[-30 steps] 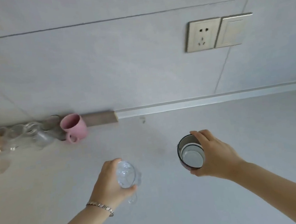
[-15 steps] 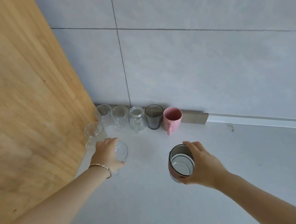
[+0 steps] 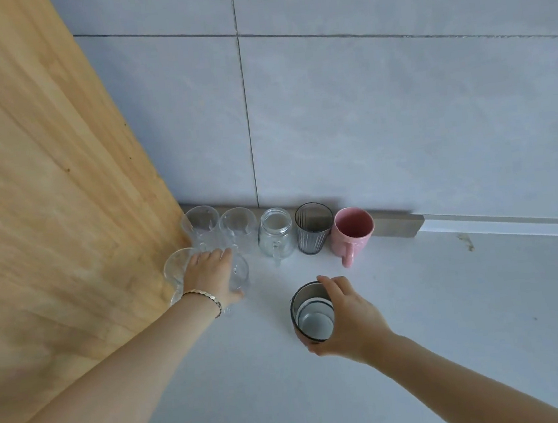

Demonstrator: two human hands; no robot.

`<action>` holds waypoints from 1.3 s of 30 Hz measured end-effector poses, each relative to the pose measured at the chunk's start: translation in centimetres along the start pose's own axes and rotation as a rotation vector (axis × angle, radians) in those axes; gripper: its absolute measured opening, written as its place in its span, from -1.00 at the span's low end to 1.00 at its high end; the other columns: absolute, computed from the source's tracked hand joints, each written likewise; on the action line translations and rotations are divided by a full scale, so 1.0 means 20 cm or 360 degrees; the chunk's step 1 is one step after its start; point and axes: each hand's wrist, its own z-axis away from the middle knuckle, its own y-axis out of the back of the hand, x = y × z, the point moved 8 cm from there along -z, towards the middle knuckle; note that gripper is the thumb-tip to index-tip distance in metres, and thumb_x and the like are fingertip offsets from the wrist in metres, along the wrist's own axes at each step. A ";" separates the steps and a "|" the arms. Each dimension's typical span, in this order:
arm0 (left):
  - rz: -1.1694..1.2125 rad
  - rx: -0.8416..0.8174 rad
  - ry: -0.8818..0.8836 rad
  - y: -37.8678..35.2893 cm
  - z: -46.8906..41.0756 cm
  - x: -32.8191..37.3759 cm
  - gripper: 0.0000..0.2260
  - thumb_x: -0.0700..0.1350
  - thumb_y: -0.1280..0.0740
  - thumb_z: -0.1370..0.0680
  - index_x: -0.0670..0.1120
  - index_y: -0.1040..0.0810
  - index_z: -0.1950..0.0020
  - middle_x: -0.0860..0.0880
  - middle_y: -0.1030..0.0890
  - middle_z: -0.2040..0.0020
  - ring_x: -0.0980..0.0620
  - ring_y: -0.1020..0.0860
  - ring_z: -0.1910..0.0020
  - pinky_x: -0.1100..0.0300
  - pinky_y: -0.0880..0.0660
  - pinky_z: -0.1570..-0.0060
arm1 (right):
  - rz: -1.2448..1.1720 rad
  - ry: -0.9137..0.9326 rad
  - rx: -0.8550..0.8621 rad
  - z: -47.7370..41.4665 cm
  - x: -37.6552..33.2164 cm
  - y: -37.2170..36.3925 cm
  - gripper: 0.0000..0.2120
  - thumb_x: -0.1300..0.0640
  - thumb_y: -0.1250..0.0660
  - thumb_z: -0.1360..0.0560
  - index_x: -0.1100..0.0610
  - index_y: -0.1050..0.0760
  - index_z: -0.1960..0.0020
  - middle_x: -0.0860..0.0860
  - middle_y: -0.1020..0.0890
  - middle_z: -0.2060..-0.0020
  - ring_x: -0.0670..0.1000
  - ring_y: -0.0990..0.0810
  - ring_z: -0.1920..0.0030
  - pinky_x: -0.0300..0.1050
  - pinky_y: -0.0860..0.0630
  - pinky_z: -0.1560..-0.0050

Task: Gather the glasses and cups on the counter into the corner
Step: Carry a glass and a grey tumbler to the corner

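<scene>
Two hands each grip one vessel. Left hand (image 3: pixel 210 275) curls over a clear glass (image 3: pixel 241 275), just beside a wide glass (image 3: pixel 175 267) at the wooden panel (image 3: pixel 46 201); half a second ago it was farther out. Right hand (image 3: pixel 349 317) holds a dark cup (image 3: pixel 313 323) before the row on the tabletop (image 3: pixel 455 330). Along the wall: two clear tumblers (image 3: pixel 201 223), one jar mug (image 3: pixel 275 234), one ribbed grey cup (image 3: pixel 314 230), one pink mug (image 3: pixel 354 234).

Wooden panel (image 3: pixel 46 201), grey tiled wall (image 3: pixel 398 112)
</scene>
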 end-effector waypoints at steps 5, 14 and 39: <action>0.0087 0.0029 -0.0061 -0.02 0.01 -0.01 -0.26 0.12 -0.37 -0.41 -0.05 -0.14 -0.49 -0.06 -0.30 -0.40 -0.06 -0.33 -0.38 0.14 -0.25 -0.36 | -0.0149 -0.0072 0.0076 -0.20 -0.10 -0.05 0.01 -0.14 -0.53 -0.23 0.04 -0.04 -0.50 -0.07 -0.29 -0.34 0.02 -0.44 -0.30 -0.08 -0.47 -0.23; 0.0177 -0.0015 -0.0009 -0.05 0.02 0.00 -0.28 0.09 -0.34 -0.47 -0.12 -0.08 -0.51 -0.10 -0.21 -0.47 -0.09 -0.24 -0.44 0.11 -0.28 -0.37 | -0.0263 -0.0062 0.0071 -0.35 -0.21 -0.08 0.04 -0.07 -0.53 -0.28 0.07 0.05 -0.53 -0.01 -0.21 -0.40 0.05 -0.34 -0.38 0.00 -0.45 -0.27; 0.0117 -0.0935 -0.0665 -0.24 0.76 1.90 -0.79 -0.02 -0.18 -0.53 0.00 -0.45 -0.14 -0.02 -0.49 -0.15 -0.02 -0.49 -0.14 0.20 -0.39 -0.11 | -0.0070 -0.0667 -0.0470 1.06 1.47 0.25 -0.67 -0.01 -0.24 -0.51 0.03 -0.47 -0.25 -0.02 -0.52 -0.25 0.00 -0.48 -0.27 -0.04 -0.42 -0.23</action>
